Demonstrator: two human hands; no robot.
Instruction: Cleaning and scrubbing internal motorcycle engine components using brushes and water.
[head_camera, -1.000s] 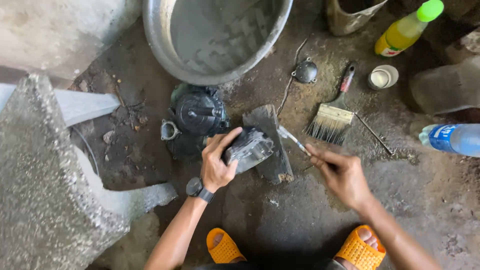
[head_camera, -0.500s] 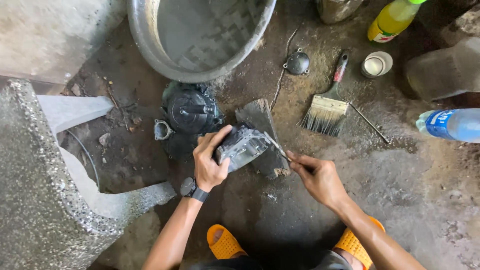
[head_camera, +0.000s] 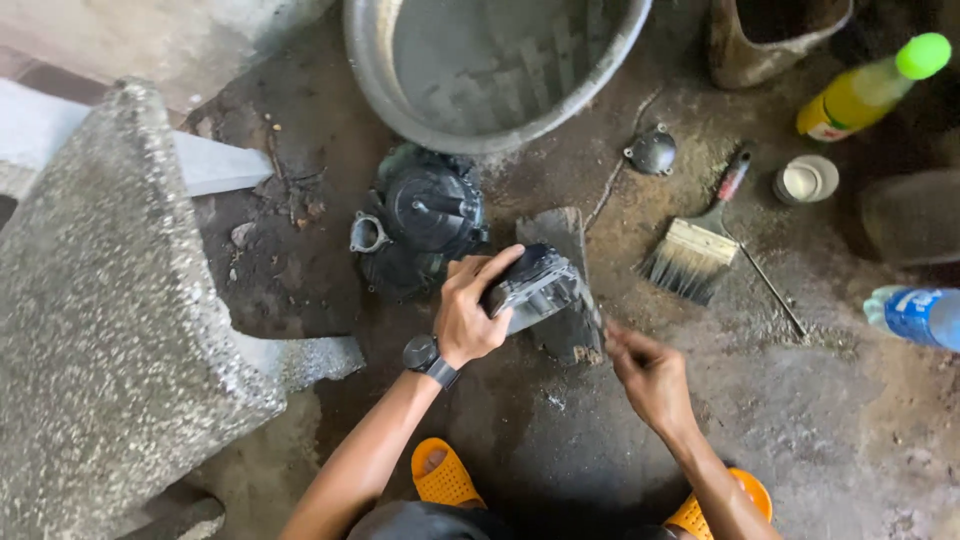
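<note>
My left hand (head_camera: 470, 310) grips a grey metal engine cover (head_camera: 535, 288), holding it tilted on a dark wooden block (head_camera: 565, 290) on the oily floor. My right hand (head_camera: 645, 375) is closed around a thin metal tool (head_camera: 592, 312) whose tip touches the cover's right edge. A black wristwatch (head_camera: 425, 357) sits on my left wrist. Just behind the cover lies a black round engine part (head_camera: 425, 215) with a short shaft sticking up.
A large grey metal basin (head_camera: 490, 60) stands at the back. A paintbrush (head_camera: 700, 235), small round cap (head_camera: 652, 152), white lid (head_camera: 805, 180), yellow bottle (head_camera: 865, 90) and blue-labelled bottle (head_camera: 915, 315) lie to the right. A speckled concrete slab (head_camera: 100, 300) fills the left.
My right hand has drawn in toward the cover, bringing the tool tip against its right edge. The left hand keeps its grip. The camera view has shifted, so everything appears further right.
</note>
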